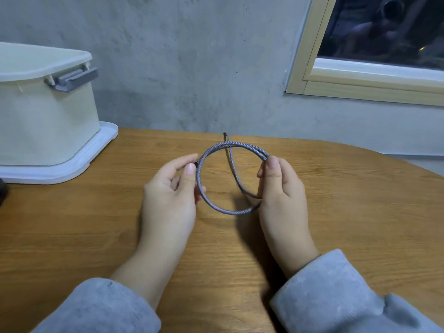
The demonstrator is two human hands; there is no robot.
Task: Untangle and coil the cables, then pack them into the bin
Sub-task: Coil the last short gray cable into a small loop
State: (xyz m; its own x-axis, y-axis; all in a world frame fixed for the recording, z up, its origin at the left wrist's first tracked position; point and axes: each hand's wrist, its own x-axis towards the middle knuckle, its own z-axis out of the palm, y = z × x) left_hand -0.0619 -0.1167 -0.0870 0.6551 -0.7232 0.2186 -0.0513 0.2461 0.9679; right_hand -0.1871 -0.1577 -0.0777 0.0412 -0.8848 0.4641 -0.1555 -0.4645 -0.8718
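A grey braided cable (225, 211) is looped into a round coil above the middle of the wooden table (96, 224). My left hand (171, 198) pinches the coil's left side between thumb and fingers, near a dark connector. My right hand (280, 191) grips the coil's right side, thumb on top. One strand crosses the loop diagonally, and its end sticks up past the far side. The cream bin (45, 121) stands at the far left with a grey handle, resting on its white lid (103, 140).
A concrete wall runs along the table's far edge. A wood-framed window (370, 78) is at the upper right. A dark object (3, 191) peeks in at the left edge. The table's right edge curves away.
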